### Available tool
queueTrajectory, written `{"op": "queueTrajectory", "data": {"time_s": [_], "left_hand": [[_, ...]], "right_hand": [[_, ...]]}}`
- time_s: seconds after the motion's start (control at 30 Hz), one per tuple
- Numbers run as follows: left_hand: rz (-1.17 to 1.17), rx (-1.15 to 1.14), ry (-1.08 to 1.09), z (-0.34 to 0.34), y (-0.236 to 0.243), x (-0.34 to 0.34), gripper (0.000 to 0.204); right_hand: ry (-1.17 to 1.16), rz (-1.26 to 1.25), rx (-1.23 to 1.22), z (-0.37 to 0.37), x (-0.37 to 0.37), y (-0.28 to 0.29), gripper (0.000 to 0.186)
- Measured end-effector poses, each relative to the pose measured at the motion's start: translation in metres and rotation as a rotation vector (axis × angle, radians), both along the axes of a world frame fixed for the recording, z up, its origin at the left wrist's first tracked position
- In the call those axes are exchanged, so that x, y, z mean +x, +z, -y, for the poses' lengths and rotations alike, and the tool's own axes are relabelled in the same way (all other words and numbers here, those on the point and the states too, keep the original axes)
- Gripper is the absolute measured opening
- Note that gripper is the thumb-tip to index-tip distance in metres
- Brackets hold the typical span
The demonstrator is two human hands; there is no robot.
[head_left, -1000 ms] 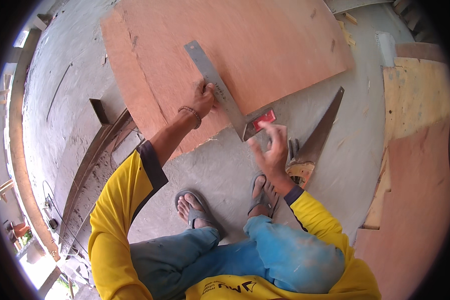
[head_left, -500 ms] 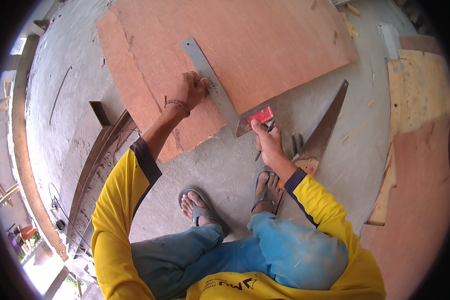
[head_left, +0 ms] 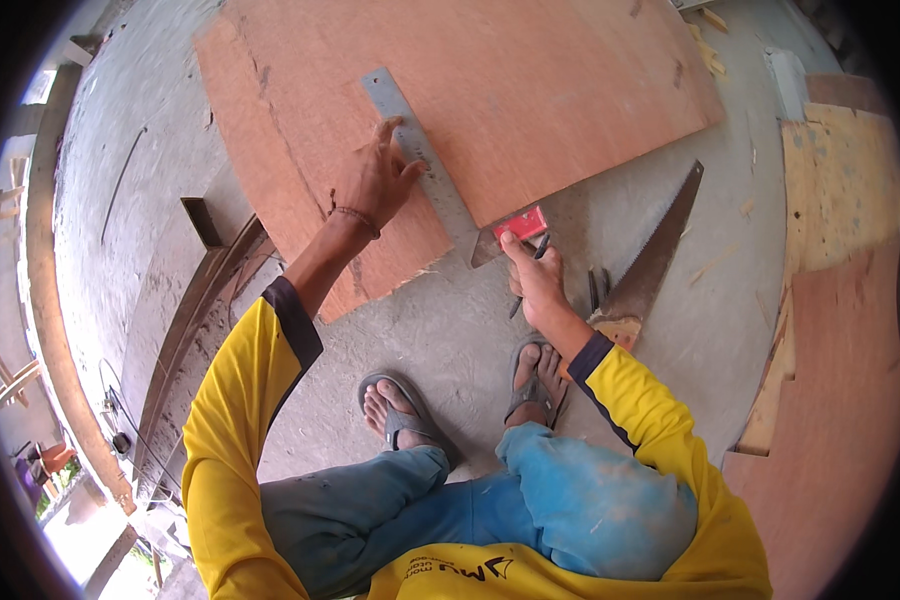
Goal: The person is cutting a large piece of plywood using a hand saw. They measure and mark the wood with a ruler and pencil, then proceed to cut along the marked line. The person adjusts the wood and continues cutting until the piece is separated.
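Note:
A try square with a long grey metal blade (head_left: 420, 150) and a red handle (head_left: 523, 225) lies across a reddish plywood sheet (head_left: 530, 90). My left hand (head_left: 373, 178) rests over the blade, its fingers apart, with the forefinger and thumb touching the metal. At the plywood's near edge, my right hand (head_left: 538, 285) is closed round the handle end, thumb on top. A dark pencil-like stick (head_left: 541, 247) also passes through the right hand's fingers. What the curled fingers cover underneath is hidden.
A handsaw (head_left: 660, 245) lies on the concrete floor right of my right hand, blade pointing away. Plywood pieces (head_left: 840, 350) are at the right. A curved metal strip (head_left: 185, 320) and an angled bracket (head_left: 202, 222) stand left. My sandalled feet (head_left: 400, 415) are just below the sheet.
My left hand has opened from a closed, pressing shape and spread its fingers along the blade. My right hand keeps its hold and has barely moved.

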State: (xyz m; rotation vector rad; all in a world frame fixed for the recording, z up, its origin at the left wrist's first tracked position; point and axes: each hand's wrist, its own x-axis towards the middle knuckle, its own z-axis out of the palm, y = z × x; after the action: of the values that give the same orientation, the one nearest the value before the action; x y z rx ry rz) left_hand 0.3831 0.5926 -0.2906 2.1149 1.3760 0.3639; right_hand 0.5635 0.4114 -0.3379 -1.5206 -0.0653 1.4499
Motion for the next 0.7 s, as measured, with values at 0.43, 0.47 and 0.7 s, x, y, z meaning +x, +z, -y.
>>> {"op": "queueTrajectory", "data": {"time_s": [0.43, 0.47, 0.7], "left_hand": [[-0.285, 0.370, -0.008, -0.004, -0.016, -0.012, 0.079], [-0.269, 0.371, -0.009, -0.005, -0.017, -0.013, 0.078], [-0.286, 0.330, 0.003, -0.006, -0.015, -0.011, 0.082]], "right_hand": [[0.077, 0.028, -0.011, 0.000, 0.002, 0.005, 0.029], [0.079, 0.026, -0.011, -0.001, 0.002, 0.004, 0.029], [0.132, 0.035, -0.010, -0.002, 0.007, 0.002, 0.031]]}}
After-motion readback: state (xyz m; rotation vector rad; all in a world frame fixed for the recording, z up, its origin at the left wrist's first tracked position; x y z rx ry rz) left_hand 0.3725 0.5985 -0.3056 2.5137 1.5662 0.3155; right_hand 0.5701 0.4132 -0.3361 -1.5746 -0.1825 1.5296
